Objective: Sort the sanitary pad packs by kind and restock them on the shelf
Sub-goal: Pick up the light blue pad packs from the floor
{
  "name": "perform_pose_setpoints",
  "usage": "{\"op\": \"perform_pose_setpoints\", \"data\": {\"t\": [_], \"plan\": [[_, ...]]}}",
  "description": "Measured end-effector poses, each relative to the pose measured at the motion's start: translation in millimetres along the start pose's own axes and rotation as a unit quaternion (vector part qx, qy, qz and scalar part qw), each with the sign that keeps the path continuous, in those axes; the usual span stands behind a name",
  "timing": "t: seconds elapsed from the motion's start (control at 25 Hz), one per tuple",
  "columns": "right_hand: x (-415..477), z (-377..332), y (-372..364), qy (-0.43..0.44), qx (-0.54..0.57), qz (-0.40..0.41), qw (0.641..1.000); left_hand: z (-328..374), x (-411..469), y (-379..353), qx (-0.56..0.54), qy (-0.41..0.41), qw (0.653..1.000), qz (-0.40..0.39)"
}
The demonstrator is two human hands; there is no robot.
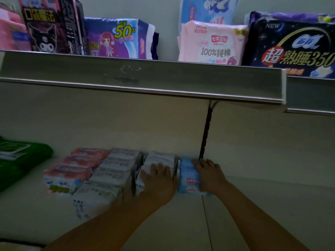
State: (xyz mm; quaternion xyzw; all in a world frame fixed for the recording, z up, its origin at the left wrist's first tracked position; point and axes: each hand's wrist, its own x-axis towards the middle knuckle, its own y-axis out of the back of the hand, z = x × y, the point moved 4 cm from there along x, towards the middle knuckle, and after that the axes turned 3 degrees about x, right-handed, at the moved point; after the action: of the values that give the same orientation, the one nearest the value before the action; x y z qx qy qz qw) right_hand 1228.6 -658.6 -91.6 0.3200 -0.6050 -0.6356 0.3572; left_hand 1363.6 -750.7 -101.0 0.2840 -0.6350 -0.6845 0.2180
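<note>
I am viewing a lower shelf (262, 205) with both forearms reaching in from the near edge. My left hand (157, 180) is lying flat, fingers spread, pressing on the white packs (112, 174) directly left of the blue packs (188, 180). My right hand (211, 175) is resting against the right face of the blue packs, fingers extended rather than curled, thumb lying over the top. The blue packs are sitting between the two hands, touching both. Their row is running lengthwise from the shelf front toward the back wall.

In my judgement the right hand is squaring this row leftward against the white packs, and the left is bracing them. The right hand is the nearer one for any further push.

Further left of the blue packs, pink packs (72, 171) are lining up, then green packs (21, 160). Behind the blue packs a black slotted upright (205, 134) is rising. Above it, the upper shelf rail (145, 77) is carrying a pale pink pack (212, 44) and a dark night-use pack (293, 48).
</note>
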Motion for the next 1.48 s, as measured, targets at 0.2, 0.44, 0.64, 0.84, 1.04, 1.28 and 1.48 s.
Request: {"op": "perform_pose_setpoints", "data": {"t": [0.2, 0.44, 0.64, 0.84, 1.04, 1.28, 1.48], "plan": [[13.2, -1.7, -4.1, -0.008, 0.017, 0.012, 1.0, 3.5, -2.6, 3.9, 0.003, 0.0, 1.0, 0.007], [25.5, -3.3, -5.5, -0.02, 0.016, 0.014, 1.0, 4.2, 0.7, -0.7, -0.006, 0.008, 1.0, 0.012], [16.9, -4.2, 3.6, -0.013, 0.006, -0.009, 1.0, 3.4, -1.5, 3.4, -0.026, 0.006, 1.0, -0.002], [-10.7, -7.8, 31.9, 0.014, 0.048, 0.035, 0.998, 7.1, -16.4, 20.0, -0.061, -0.003, 0.995, 0.081], [-60.5, -4.2, 32.3, 0.075, 0.222, 0.194, 0.952, 44.5, -72.5, 11.7, -0.101, -0.064, 0.979, 0.165], [-121.0, -3.2, 13.2, 0.102, 0.316, 0.27, 0.904, 63.9, -138.8, -15.0, -0.135, -0.105, 0.964, 0.205], [-171.2, -12.5, 10.8, 0.087, 0.343, 0.258, 0.899, 60.9, -185.6, -19.8, -0.163, -0.081, 0.965, 0.188]]}}
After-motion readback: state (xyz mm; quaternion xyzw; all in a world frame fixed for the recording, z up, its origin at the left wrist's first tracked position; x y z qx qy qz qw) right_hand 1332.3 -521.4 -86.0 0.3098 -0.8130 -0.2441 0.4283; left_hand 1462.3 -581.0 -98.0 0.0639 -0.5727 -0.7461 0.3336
